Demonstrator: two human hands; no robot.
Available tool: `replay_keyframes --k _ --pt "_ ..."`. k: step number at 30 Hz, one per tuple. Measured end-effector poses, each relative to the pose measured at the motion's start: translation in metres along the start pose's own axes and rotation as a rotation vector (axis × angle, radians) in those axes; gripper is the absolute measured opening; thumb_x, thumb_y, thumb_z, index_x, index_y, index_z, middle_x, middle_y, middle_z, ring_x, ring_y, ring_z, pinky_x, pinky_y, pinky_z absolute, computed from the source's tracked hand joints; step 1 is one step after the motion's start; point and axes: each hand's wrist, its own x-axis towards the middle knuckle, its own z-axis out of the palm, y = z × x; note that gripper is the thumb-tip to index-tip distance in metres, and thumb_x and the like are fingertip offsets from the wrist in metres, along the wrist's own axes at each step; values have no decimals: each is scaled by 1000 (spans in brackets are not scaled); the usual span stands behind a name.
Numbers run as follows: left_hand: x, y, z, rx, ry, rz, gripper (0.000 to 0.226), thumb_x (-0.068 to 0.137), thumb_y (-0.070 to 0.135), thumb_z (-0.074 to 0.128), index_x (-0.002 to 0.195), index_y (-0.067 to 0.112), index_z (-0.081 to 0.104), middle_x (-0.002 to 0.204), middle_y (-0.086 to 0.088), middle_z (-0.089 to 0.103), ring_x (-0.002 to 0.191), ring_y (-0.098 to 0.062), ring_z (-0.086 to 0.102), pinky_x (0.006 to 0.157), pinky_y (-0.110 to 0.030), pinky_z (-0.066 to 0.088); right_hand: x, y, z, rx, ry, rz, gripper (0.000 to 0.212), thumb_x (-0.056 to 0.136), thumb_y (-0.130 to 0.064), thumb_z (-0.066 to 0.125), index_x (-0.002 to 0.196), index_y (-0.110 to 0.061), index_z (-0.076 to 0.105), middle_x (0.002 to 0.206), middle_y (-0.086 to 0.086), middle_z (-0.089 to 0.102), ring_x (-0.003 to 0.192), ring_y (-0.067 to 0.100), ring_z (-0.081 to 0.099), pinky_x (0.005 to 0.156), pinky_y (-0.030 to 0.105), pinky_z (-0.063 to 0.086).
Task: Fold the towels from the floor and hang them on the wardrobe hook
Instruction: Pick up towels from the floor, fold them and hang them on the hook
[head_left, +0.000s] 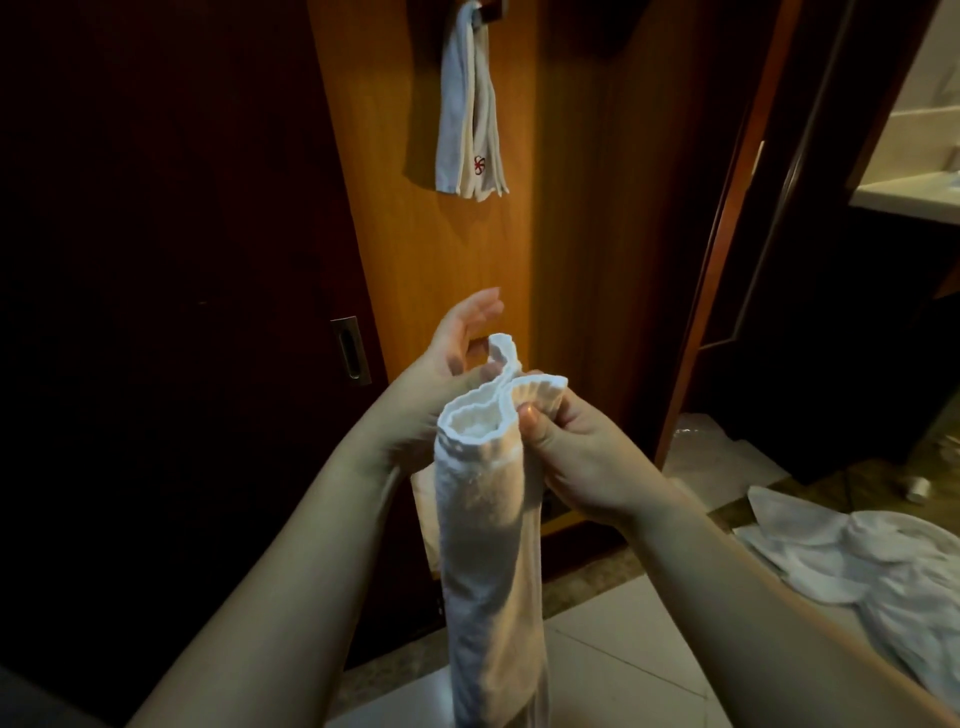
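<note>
Far left is just the dark wardrobe door (171, 260), pretty much black in this light, with a small metal recessed pull (351, 349) on its right edge; next over is the lighter wood panel (426, 249), and up top a wardrobe hook (485, 10) already carries one hung towel (470, 130), white, folded narrow, with a little red logo near its bottom; below that, in the middle of the view, the person has a second white towel (491, 545) held up in front of the panel, folded lengthwise so it hangs straight down past the bottom edge of the frame; the left hand (447, 358) sits against the towel's top edge, thumb pressed on the cloth while the other fingers are spread loose and not wrapped round anything, so it's a light pinch at best, and honestly it's hard to say how much that hand is really gripping; the right hand (566, 447) is clearly pinching the bunched top corner between thumb and fingers, closed tight on the fabric; further right, down on the tiled floor (623, 649), there's a heap of more white towels (857, 561) lying crumpled, well apart from the held one; beyond that a small metal can-like thing (918, 488), too dim to identify.
</note>
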Motion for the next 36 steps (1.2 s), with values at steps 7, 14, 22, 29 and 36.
replay_keyframes --k 7,14,22,29,36 --pt "-23 6 -3 -44 284 7 40 96 51 51 116 19 62 109 2 75 103 -15 70 78 -22 56 18 -13 -6 -71 232 -12 49 79 -68 71 121 -42 67 127 -4 69 121 16 63 100 32 51" --pt "-36 10 0 103 312 69 31 77 38 81 105 29 72 105 9 76 101 -10 71 78 -18 55 32 -28 -11 -204 293 -70 13 89 -47 63 96 -52 72 126 12 61 117 23 63 101 41 53" --pt "-18 20 -2 152 371 120 12 86 13 75 94 21 73 91 4 78 86 -9 72 72 -19 55 37 -41 -29 -417 317 -111 21 92 -58 54 104 -47 68 112 -10 70 102 8 68 86 30 56" --pt "-9 23 3 174 374 196 14 86 13 76 91 26 73 89 6 77 85 -7 71 73 -23 57 43 -37 -32 -406 449 -267 18 96 -49 56 110 -42 65 106 -20 69 98 1 66 77 14 50" --pt "-12 17 2 -169 350 149 35 80 20 75 114 20 65 109 -5 75 98 -23 73 76 -27 58 49 -40 -27 -341 501 -373 51 98 -46 59 144 -46 38 105 6 68 93 26 70 72 34 60"
